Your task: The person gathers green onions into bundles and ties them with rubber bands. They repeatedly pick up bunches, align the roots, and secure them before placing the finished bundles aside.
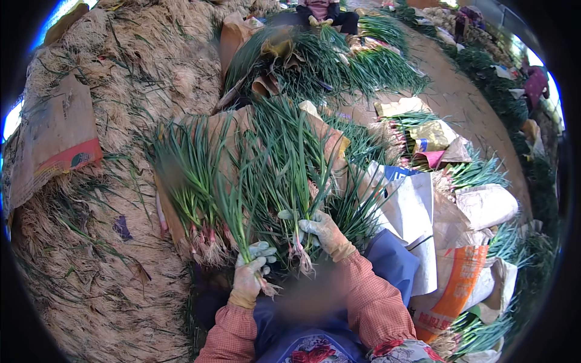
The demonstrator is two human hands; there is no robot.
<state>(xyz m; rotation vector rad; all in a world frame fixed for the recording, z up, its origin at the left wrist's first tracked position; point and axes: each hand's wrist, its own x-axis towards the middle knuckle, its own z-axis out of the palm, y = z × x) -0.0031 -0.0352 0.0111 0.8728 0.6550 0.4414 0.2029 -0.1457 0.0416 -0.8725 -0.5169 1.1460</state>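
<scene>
Wearing a pale, dirt-stained glove, my left hand (247, 279) is closed around the lower stems of a few spring onions (237, 224). Their leaves point away from me and their roots show below the fingers. My right hand (325, 233), gloved the same way, grips another small bunch of spring onions (298, 239) near the pinkish bulbs, with pale roots hanging down. Just beyond both hands lies a pile of loose spring onions (193, 209), bulbs and roots toward me, on brown sacking. Dark blur covers a patch below my right hand.
Pale root trimmings (115, 260) cover the ground at left, with a torn sack (63, 136) on them. White and orange sacks (417, 206) partly cover bundled spring onions at right. Beyond a large leafy heap (308, 63), another person (318, 12) sits. A dirt path (466, 115) curves along the right.
</scene>
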